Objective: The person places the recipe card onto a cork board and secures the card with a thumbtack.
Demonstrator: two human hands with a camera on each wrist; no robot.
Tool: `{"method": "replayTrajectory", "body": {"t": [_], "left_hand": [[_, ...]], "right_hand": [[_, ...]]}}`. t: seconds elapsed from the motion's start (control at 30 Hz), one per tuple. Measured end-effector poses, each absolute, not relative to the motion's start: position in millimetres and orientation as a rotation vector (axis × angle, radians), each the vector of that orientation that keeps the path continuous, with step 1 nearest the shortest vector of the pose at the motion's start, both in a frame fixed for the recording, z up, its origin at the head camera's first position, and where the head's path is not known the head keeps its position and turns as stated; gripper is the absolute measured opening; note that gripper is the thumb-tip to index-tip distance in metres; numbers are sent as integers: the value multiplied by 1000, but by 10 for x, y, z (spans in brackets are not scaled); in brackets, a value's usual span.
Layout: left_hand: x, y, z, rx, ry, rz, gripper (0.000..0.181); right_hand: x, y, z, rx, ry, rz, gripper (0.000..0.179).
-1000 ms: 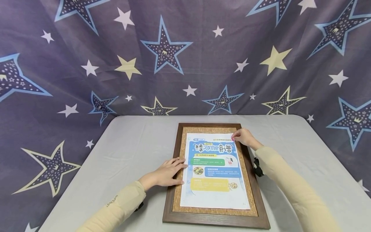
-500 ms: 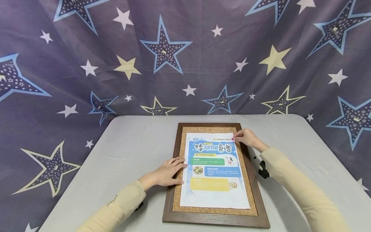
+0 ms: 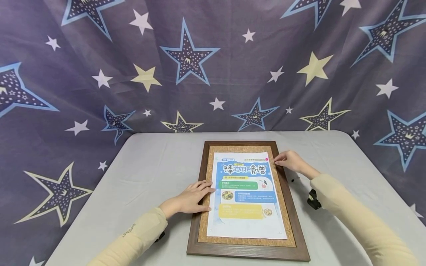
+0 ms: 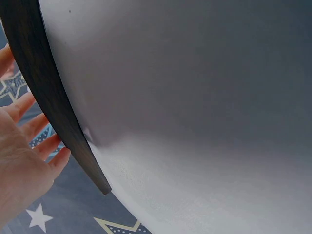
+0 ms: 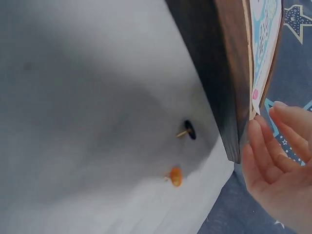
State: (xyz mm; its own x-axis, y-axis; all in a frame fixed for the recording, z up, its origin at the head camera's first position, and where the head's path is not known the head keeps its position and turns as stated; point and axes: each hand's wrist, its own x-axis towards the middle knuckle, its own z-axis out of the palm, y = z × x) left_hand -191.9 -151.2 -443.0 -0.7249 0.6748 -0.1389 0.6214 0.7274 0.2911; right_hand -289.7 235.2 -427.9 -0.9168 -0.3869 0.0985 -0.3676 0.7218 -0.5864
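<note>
A printed paper sheet point(image 3: 246, 227) lies on a cork board point(image 3: 239, 149) with a brown wooden frame point(image 3: 246, 252). One pink thumbtack point(image 3: 266, 159) sits flat in the sheet's top right corner. My left hand point(image 3: 188, 197) rests spread over the frame's left side, its fingertips touching the sheet's left edge. Just right of the pink thumbtack, my right hand point(image 3: 289, 161) hovers by the frame's upper right side. In the right wrist view its thumb and fingers stand apart, with nothing seen between them. Whether a tack sits at the sheet's top left is too faint to tell.
On the white table point(image 3: 153, 159), right of the frame, lie a black thumbtack point(image 5: 189, 129) and an orange thumbtack point(image 5: 175, 177), seen in the right wrist view. A starry curtain point(image 3: 199, 92) hangs behind the table.
My right hand has let go of the pink thumbtack and drawn back to the right, leaving it in the sheet's corner. My left hand stays in place.
</note>
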Motion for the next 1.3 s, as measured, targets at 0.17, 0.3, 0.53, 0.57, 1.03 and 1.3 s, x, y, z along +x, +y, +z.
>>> {"method": "replayTrajectory", "body": {"t": [0.17,0.3,0.53,0.57,1.03,1.3], "left_hand": [[-1918,-1512,-4430,1032,2701,323,62],[-1915,-1510,-4434,1032,2705,319,62],[-1904,-1508,-4434,1021,2703,326,61],[-1901,-1508,-4432,1021,2702,328,62],[-1895,-1505,-4422,1021,2699,328,62],[-1888,-1506,-4411,1022,2699,333,62]], "right_hand": [[-2823,2419,-4274,-653,2875,-965,15],[-2754,2466,-4270,-633,2857,-975,15],[-2681,2562,-4299,-667,2852,-992,12],[-2671,2577,-4304,-677,2858,-990,12],[-2513,2739,-4303,-702,2846,-962,13],[-2453,2832,-4312,-686,2853,-912,13]]}}
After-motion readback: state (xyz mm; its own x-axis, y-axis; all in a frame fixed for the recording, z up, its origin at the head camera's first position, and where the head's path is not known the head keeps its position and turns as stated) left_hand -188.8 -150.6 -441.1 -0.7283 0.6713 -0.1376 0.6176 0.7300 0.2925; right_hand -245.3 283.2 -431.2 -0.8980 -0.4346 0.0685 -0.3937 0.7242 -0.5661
